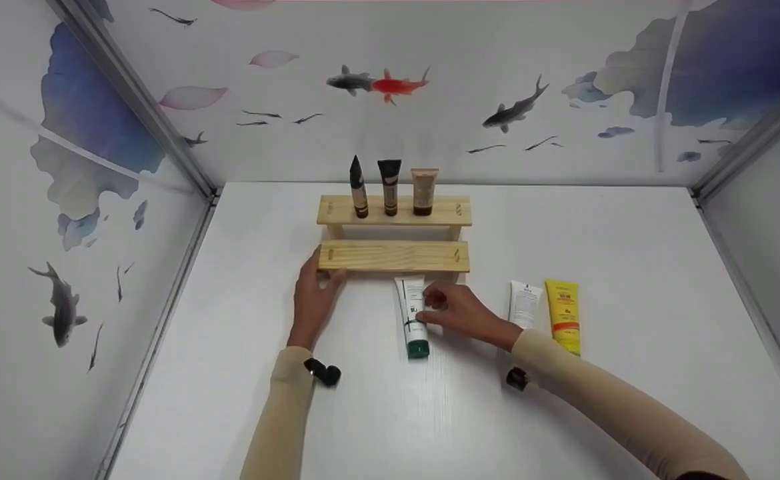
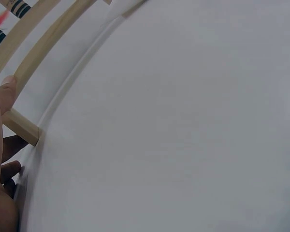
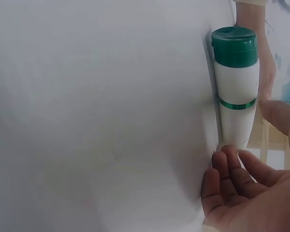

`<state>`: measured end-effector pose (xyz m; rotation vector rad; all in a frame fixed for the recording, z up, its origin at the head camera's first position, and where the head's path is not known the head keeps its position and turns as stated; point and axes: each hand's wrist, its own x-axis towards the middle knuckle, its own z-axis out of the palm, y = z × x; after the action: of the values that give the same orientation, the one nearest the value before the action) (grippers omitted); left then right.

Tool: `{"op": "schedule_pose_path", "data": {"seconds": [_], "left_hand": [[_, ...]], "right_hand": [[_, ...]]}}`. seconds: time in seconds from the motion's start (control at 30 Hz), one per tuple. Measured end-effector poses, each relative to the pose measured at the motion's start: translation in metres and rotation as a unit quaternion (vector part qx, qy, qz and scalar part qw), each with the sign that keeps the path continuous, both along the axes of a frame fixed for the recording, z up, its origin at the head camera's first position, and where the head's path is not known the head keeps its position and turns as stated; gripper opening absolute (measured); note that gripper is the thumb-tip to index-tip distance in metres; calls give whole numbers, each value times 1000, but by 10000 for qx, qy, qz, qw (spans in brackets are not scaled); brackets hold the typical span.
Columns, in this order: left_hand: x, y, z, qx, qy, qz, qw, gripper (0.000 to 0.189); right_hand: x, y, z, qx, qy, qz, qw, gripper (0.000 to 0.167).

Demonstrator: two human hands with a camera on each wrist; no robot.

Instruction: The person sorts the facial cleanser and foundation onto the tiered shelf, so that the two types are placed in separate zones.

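My left hand [image 1: 311,300] grips the left end of a small two-step wooden rack [image 1: 397,257], its thumb against the lower board's front edge. In the left wrist view the other fingers [image 2: 12,169] lie by the rack's leg. A white tube with a green cap [image 1: 413,313] lies on the table before the rack, cap towards me. My right hand [image 1: 463,310] is at its right side. The thumb touches the tube near its middle, the other fingers loosely bent beside it, with a gap between thumb and fingers in the right wrist view.
On the rack's upper board stand a dark pointed tube [image 1: 359,190], a black-topped tube [image 1: 389,187] and a beige tube [image 1: 423,192]. A white tube [image 1: 525,303] and a yellow tube [image 1: 563,313] lie to the right, partly behind my right forearm. Printed panels wall the table [image 1: 630,267].
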<state>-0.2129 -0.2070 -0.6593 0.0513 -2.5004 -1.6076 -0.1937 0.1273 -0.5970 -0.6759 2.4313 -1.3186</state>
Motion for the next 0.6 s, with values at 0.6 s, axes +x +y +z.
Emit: {"op": "schedule_pose_path", "data": {"seconds": [0.6], "left_hand": [[0,0,1,-60,-52,46,10000,90]], "right_hand": [[5,-30,3,866,-425,-508,9940,30]]}}
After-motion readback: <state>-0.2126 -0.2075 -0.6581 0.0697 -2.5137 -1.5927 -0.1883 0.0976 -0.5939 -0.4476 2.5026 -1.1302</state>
